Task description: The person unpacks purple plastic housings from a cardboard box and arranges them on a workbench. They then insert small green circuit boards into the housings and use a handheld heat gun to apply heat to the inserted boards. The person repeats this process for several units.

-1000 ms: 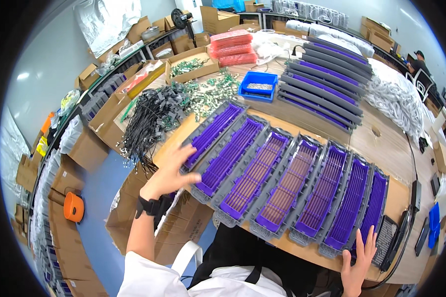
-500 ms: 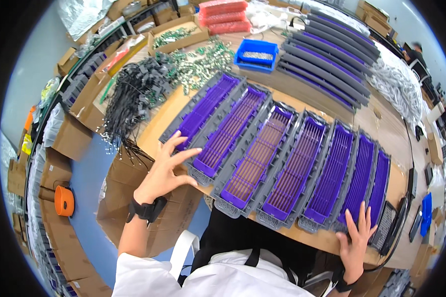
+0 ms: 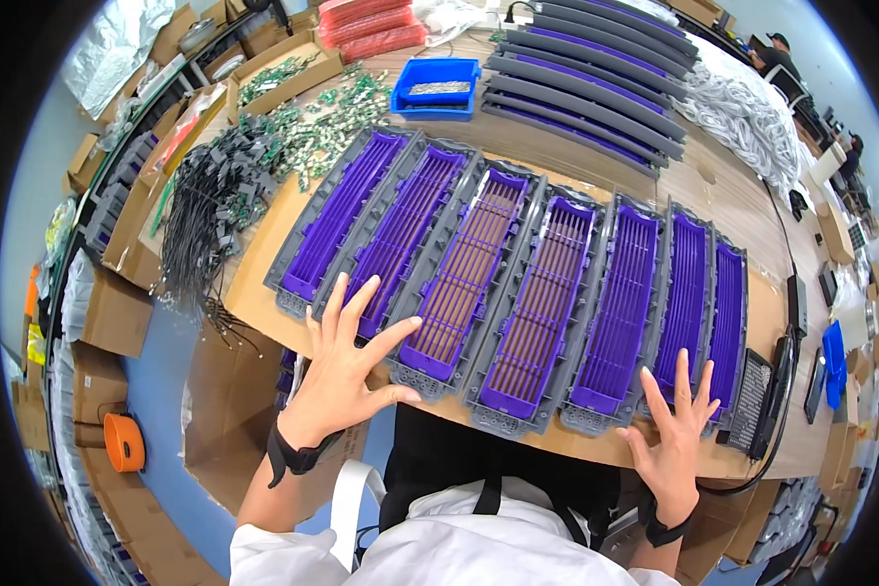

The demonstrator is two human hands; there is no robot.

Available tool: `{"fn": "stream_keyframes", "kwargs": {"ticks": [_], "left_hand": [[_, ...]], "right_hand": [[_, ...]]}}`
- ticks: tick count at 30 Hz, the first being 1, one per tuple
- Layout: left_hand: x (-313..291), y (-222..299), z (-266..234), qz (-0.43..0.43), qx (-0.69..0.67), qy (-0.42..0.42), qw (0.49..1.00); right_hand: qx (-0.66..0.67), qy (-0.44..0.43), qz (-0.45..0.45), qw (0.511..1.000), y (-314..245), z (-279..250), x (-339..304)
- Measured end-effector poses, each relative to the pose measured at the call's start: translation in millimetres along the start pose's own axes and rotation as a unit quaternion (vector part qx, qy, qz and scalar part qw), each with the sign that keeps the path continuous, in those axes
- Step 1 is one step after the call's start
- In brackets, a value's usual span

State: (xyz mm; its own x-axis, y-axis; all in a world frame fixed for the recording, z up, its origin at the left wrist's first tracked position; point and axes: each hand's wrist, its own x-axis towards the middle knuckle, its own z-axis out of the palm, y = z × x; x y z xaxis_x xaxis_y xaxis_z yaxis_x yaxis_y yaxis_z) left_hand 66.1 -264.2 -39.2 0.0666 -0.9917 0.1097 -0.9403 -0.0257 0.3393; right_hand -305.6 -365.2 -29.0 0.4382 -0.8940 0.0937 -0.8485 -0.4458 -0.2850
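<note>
Several long grey housings with purple slatted inserts (image 3: 462, 283) lie side by side on a brown board (image 3: 247, 283), their near ends along the table's front edge. My left hand (image 3: 337, 381) is spread over the near ends of the second and third housings from the left, its thumb by the front edge. At the right, my right hand (image 3: 669, 435) rests its spread fingers at the near ends of the rightmost housings (image 3: 725, 332). Both hands are open and grip nothing. Each wrist wears a black band.
Black cables with grey connectors (image 3: 205, 200) and small green-white circuit boards (image 3: 337, 112) lie back left. Behind the housings stand a blue bin (image 3: 435, 88) and stacked grey curved panels (image 3: 586, 88). White cables (image 3: 742, 122) and a black keyboard (image 3: 750, 405) are at right.
The view has shifted, so the table contents sit further left and higher. My left hand has moved rightward along the housings, from the first two to the second and third. Both hands stay open.
</note>
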Motion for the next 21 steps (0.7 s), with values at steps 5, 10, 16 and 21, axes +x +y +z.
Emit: {"fn": "stream_keyframes", "kwargs": {"ticks": [5,10,16,21], "left_hand": [[6,17,-5,-0.022,0.007,0.003,1.0],[14,55,1,0.084,0.018,-0.017,0.996],[30,76,20,0.117,0.029,-0.003,0.993],[34,83,30,0.1,0.038,0.019,0.994]], "right_hand": [[-0.001,-0.001,0.009,1.0,-15,-7,1],[0.037,-0.038,-0.091,0.994,-33,-5,5],[0.035,-0.036,-0.075,0.996,-37,4,14],[0.066,-0.035,-0.055,0.996,-40,8,13]]}}
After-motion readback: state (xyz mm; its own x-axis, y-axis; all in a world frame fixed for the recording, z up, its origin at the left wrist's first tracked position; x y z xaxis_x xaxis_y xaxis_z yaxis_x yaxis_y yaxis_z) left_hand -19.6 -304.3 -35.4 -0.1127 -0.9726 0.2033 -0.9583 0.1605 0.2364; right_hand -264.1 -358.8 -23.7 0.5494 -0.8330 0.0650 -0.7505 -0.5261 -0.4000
